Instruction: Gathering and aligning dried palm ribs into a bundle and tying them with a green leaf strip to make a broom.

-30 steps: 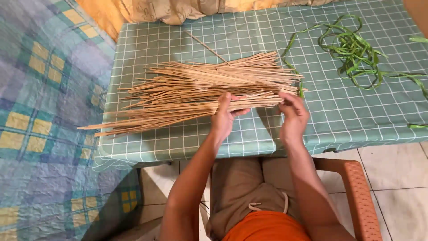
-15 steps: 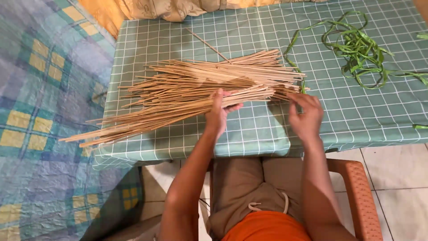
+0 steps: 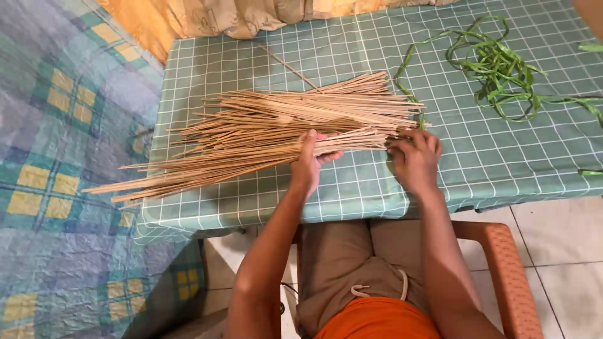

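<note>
the left hand (image 3: 309, 164) curls its fingers around a bunch of thin tan sticks (image 3: 276, 125) lying on the green checked tablecloth (image 3: 352, 188), while the right hand (image 3: 414, 160) presses loosely bent fingers against the stick ends, green leaf strips (image 3: 496, 69) nearby.

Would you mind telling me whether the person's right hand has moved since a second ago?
Yes. The right hand has slid toward the table's near edge, away from the green leaf strips.

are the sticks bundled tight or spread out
Spread out: the thin tan sticks fan apart toward their far tips, gathered only near the left hand and right hand.
</note>
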